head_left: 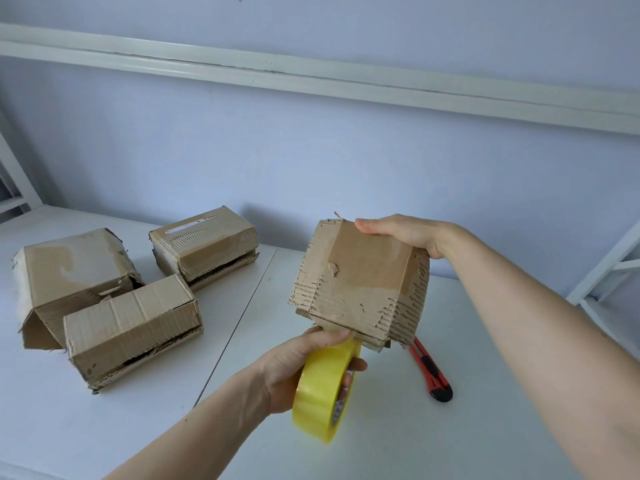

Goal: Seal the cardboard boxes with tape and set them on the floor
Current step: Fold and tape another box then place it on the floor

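The right hand (403,233) grasps the far upper corner of a small cardboard box (360,285) and holds it tilted above the table (467,427). The box is worn: its outer paper is torn away along the left and right edges, exposing ribbed corrugation, and a glossy strip of old brown tape crosses the upper face. Its lower flaps hang slightly loose at the near edge.

The left hand (298,365) grips a roll of tape (323,393), with the fingers through the core and the thumb lying on the top of the roll, just beside the box's near lower edge. The roll is a wide ring of glossy, translucent yellow film. Whether the tape end is stuck to the box cannot be told.

A red utility knife (431,372) with a black end lies flat on the table below and just right of the box, its upper end hidden behind it.

Three more cardboard boxes stand in a close group on the left of the table, well apart from the hands: a large box (72,275) with a flap hanging open at its lower left, a long box (133,327) nearest the camera, and a far box (204,247) bearing a pale label strip. All three show crushed corners and gaps along their seams.

The table is smooth and white, with a seam between two panels running between the group and the hands. A pale wall (311,150) with a white rail (311,76) stands behind. White frame bars (602,271) stand at the right edge.
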Demonstrator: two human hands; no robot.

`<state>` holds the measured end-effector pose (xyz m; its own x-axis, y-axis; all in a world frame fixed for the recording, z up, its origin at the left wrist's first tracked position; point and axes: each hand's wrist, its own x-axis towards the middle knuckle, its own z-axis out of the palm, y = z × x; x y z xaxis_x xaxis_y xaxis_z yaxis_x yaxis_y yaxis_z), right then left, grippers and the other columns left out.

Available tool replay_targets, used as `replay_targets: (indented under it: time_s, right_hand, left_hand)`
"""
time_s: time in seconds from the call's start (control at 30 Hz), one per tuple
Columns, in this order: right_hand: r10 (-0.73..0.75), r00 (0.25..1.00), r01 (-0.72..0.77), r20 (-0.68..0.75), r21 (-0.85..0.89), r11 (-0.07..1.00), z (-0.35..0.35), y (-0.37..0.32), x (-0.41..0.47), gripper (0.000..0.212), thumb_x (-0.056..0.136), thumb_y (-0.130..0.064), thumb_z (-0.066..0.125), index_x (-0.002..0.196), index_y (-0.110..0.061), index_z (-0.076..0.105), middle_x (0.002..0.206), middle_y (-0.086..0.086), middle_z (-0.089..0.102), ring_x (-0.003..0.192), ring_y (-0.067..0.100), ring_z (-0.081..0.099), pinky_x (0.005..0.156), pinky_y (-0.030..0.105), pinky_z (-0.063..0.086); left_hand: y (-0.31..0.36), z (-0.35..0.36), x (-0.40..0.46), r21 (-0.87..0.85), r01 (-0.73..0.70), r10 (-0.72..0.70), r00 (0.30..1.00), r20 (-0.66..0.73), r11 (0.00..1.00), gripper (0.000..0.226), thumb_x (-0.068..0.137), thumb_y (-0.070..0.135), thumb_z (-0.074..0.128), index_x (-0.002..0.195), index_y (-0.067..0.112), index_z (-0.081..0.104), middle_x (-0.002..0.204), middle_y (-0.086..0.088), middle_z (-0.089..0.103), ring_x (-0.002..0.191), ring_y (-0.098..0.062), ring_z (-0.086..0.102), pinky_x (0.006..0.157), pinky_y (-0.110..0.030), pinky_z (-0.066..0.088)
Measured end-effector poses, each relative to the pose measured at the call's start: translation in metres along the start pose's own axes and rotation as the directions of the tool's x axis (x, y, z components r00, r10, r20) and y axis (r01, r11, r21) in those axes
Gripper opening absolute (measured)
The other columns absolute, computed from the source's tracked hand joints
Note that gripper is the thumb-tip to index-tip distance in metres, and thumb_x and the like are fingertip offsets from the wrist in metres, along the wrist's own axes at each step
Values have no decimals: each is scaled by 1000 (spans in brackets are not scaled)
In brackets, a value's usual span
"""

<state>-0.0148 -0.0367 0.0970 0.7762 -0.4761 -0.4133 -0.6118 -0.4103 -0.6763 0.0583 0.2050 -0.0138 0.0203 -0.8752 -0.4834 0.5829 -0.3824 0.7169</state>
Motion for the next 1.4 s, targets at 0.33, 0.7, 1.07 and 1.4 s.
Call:
replay_targets:
  time_s: [0.33,0.7,1.07,1.4]
  right_hand:
    - [-288,925,96,-247,-582,807,83,19,10,87,81,-86,39,154,-40,23,166,0,18,152,24,15,121,53,13]
    - [-174,985,132,-15,-592,795,71,46,-14,132,56,-61,88,155,-33,5,161,-8,2,151,21,1,123,48,16]
    - [-60,998,49,-17,-378,925,63,58,6,110,58,-45,93,144,-25,28,135,-1,39,120,17,43,98,33,44]
    - [50,995,-29,87,-223,974,36,49,20,117,33,-51,86,136,-13,44,134,8,49,124,25,50,108,40,44]
  left_hand:
    - [0,5,18,-169,127,-152,977,-146,977,42,81,24,76,113,-2,67,99,-21,72,59,-22,67,64,-34,57]
    - [5,-2,17,-156,162,-179,979,-103,974,53,76,18,76,121,-7,65,110,-26,67,64,-27,67,60,-33,58]
    - [2,4,-3,100,21,-13,996,-87,995,55,81,29,71,125,0,57,106,-20,74,66,-18,66,73,-32,58]
    - [8,4,-3,177,95,-73,989,-128,980,46,100,33,53,131,-1,51,101,-24,71,63,-23,66,71,-32,57]
